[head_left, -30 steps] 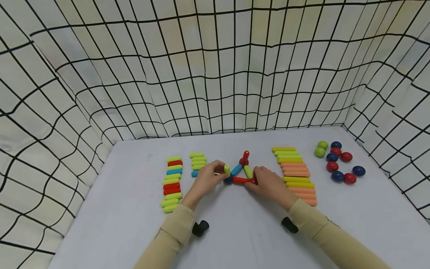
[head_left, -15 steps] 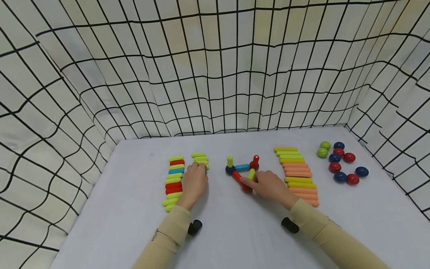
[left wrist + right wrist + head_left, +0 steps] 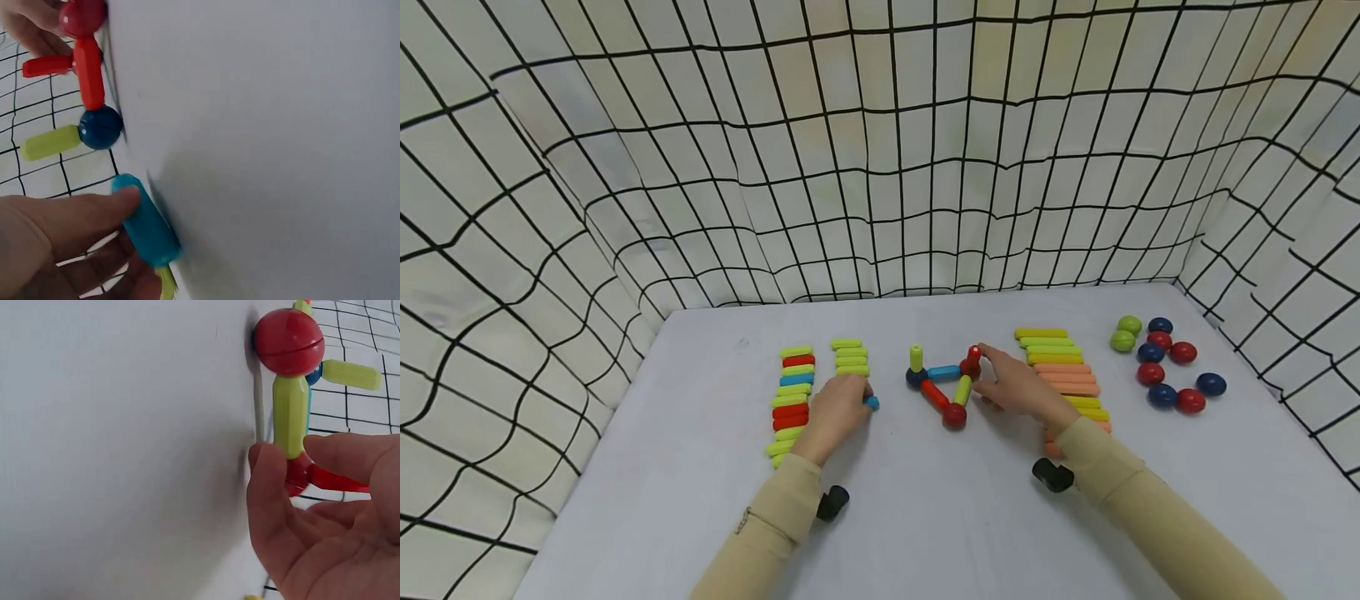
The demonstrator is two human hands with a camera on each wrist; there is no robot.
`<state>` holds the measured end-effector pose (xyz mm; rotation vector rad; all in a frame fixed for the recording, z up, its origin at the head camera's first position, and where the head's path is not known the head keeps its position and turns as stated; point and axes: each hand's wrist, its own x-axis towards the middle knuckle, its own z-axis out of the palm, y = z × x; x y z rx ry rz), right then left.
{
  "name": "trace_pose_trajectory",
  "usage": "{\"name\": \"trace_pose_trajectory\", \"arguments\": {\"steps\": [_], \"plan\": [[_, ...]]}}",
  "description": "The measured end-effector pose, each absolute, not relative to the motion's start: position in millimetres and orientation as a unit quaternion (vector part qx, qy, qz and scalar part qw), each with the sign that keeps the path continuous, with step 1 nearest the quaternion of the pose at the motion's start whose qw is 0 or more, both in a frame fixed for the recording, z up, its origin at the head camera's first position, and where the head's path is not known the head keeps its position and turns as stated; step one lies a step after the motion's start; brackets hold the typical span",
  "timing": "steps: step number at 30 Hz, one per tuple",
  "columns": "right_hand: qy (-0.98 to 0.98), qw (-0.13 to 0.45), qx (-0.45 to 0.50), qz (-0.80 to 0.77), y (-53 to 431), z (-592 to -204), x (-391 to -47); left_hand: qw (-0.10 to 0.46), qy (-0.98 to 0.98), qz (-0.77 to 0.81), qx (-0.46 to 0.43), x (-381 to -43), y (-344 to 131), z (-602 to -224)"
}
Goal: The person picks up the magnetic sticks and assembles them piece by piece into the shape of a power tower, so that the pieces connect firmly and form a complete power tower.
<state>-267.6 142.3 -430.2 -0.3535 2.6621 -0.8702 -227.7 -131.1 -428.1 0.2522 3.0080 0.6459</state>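
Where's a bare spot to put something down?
Bare table shows between the left sleeve and right sleeve, on the near side of the stick-and-ball triangle. There's more left of the long stick column, and between the right sleeve and loose balls. It's crowded in the middle, around the triangle, left hand and right hand.

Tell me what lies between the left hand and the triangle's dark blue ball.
In the head view: the end of the blue stick, which the left hand holds, then bare white tabletop up to the dark blue ball.
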Motion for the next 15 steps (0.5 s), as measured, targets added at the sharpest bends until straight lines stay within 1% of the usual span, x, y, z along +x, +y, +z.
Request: {"name": "trace_pose_trajectory", "arguments": {"steps": [3,4,6,9,15], "plan": [[0.909,0.191,-0.101,-0.356,141.7,-433.4,-269.1,0.061,0.950,0.285,0.109,-227.6,-124.7,-425.7],[0.905,0.193,-0.097,-0.366,141.5,-434.4,-269.2,0.068,0.939,0.314,0.121,-227.3,-122.0,-424.5],[0.904,0.189,-0.101,-0.370,141.3,-436.2,-269.0,0.075,0.916,0.366,0.144,-226.3,-116.2,-421.8],[0.909,0.179,-0.112,-0.360,141.0,-438.1,-268.1,0.070,0.891,0.416,0.168,-224.3,-107.9,-417.7],[0.919,0.159,-0.137,-0.334,139.4,-440.5,-267.8,0.081,0.867,0.449,0.200,-222.5,-97.2,-419.8]]}}
